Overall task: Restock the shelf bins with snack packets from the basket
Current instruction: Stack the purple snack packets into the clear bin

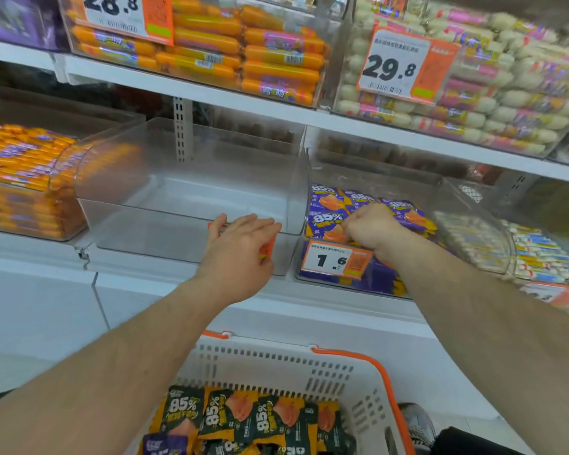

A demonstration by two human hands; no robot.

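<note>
A white basket (276, 359) with orange handles sits low in front of me, holding several black-and-orange snack packets (230, 418) and a purple one (165, 444). On the shelf stands an empty clear bin (184, 198). My left hand (240, 247) lies with straight fingers over that bin's front rim, covering an orange tag (268, 246). The bin to its right holds purple snack packets (329, 211) marked 85%. My right hand (372, 228) reaches into it, fingers curled down on a purple packet.
A 1.6 price tag (335, 259) hangs on the purple bin's front. Orange sausage sticks (20, 165) fill the bin at left, pale packets (473, 238) the bin at right. The shelf above (243, 96) carries bins of orange and white sausages close overhead.
</note>
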